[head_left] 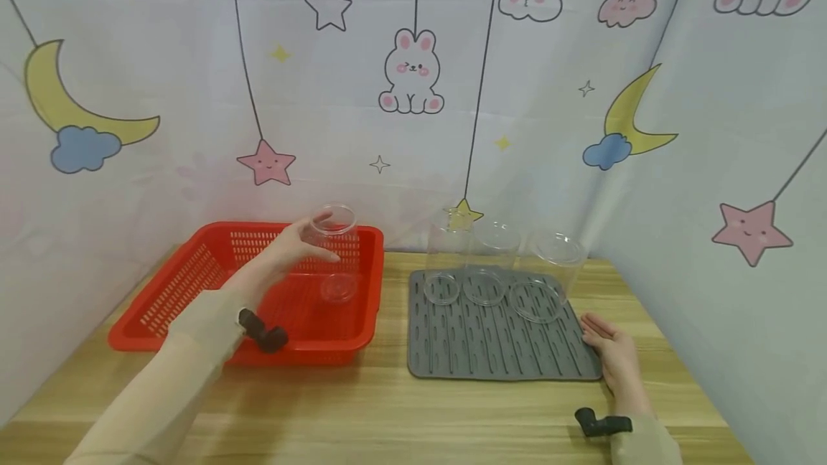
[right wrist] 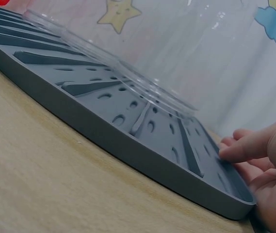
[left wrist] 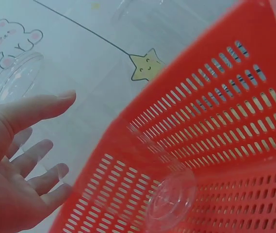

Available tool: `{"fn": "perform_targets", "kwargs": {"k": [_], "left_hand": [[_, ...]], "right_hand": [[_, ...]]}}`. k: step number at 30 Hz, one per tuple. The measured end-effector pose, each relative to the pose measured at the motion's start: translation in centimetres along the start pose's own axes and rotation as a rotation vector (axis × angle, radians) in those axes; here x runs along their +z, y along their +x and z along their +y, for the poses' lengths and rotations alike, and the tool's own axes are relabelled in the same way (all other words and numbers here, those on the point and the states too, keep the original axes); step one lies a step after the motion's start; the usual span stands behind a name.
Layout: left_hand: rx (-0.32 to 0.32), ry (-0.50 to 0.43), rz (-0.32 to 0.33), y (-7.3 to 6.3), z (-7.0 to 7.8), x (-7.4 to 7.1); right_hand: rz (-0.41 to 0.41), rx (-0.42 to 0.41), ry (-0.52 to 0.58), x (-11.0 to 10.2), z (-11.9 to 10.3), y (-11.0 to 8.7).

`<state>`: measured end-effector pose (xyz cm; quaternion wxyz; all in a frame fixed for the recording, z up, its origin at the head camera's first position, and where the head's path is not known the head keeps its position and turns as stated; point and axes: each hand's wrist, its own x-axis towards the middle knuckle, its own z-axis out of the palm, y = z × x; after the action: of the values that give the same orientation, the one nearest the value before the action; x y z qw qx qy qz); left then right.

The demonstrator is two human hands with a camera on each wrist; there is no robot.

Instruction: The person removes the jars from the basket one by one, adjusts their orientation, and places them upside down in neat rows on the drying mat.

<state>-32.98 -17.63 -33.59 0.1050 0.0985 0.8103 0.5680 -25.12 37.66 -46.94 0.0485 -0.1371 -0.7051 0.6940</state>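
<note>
My left hand (head_left: pixel 293 246) grips a tall clear plastic cup (head_left: pixel 349 264) by its upper part, over the right end of the red basket (head_left: pixel 371 314). In the left wrist view, thumb and fingers (left wrist: pixel 43 179) curve about the see-through wall, and the cup's ringed base (left wrist: pixel 171 199) shows against the basket. My right hand (head_left: pixel 617 357) rests with loose fingers at the right edge of the grey draining mat (head_left: pixel 491 350). The right wrist view has its thumb (right wrist: pixel 239 148) right at the mat's raised rim. Three clear plastic cups (head_left: pixel 549 271) stand upright along the back of the mat.
Basket and mat stand side by side on a wood-grain table (head_left: pixel 362 415), with a strip of table between them. Behind them hangs a white curtain (head_left: pixel 362 128) printed with bunnies, moons and stars; it also closes off the right side.
</note>
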Motion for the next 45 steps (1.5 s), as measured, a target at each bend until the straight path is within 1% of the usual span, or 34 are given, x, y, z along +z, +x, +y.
{"fn": "perform_targets", "kwargs": {"k": [3, 5, 7, 10, 13, 14, 17, 21, 25, 29, 32, 35, 38, 40, 42, 45], "left_hand": [[0.037, -0.009, -0.012, -1.1, 0.7, -0.1], [0.053, -0.011, -0.021, -1.5, 1.1, -0.3], [0.073, -0.017, -0.032, -1.5, 1.5, -0.4], [0.085, -0.017, -0.044, -1.4, 2.1, -0.9], [0.12, -0.014, -0.067, -1.2, 2.8, -1.4], [0.122, -0.016, -0.072, -1.3, 3.1, -1.6], [0.136, -0.039, -0.09, -1.7, 4.0, -1.8], [0.139, -0.065, -0.087, -2.5, 5.1, -1.7], [0.172, -0.072, -0.097, -3.1, 6.2, -0.9], [0.207, -0.079, -0.123, -3.7, 7.3, 0.3], [0.227, -0.089, -0.13, -4.1, 8.0, 1.3], [0.241, -0.102, -0.123, -4.5, 8.6, 2.4], [0.257, -0.097, -0.089, -4.9, 9.3, 3.6], [0.27, -0.086, -0.052, -5.3, 9.8, 4.3], [0.284, -0.062, -0.006, -5.8, 10.2, 5.1], [0.328, -0.005, 0.075, -6.4, 10.8, 6.3]], "right_hand": [[-0.001, 0.003, 0.021, 0.0, -0.1, -0.1], [-0.007, 0.007, 0.029, 0.0, -0.2, -0.2], [-0.005, 0.02, 0.049, 0.0, -0.3, -0.3], [-0.015, 0.04, 0.062, 0.0, -0.6, -0.4], [-0.019, 0.055, 0.092, 0.0, -1.0, -0.5], [-0.023, 0.052, 0.096, 0.0, -1.2, -0.6], [-0.02, 0.035, 0.154, -0.3, -2.0, -1.0], [-0.018, -0.009, 0.224, -0.8, -3.6, -1.8], [-0.015, -0.112, 0.272, -0.9, -5.7, -2.8], [-0.041, -0.27, 0.331, -0.2, -8.2, -3.7], [-0.053, -0.371, 0.323, 0.4, -9.7, -4.6], [-0.037, -0.452, 0.293, 0.9, -11.0, -5.5], [-0.016, -0.505, 0.271, 1.3, -12.2, -6.4], [-0.005, -0.529, 0.267, 1.7, -12.9, -7.0], [0.006, -0.548, 0.265, 2.0, -13.5, -7.5], [0.013, -0.571, 0.255, 2.8, -14.2, -8.3]]}}
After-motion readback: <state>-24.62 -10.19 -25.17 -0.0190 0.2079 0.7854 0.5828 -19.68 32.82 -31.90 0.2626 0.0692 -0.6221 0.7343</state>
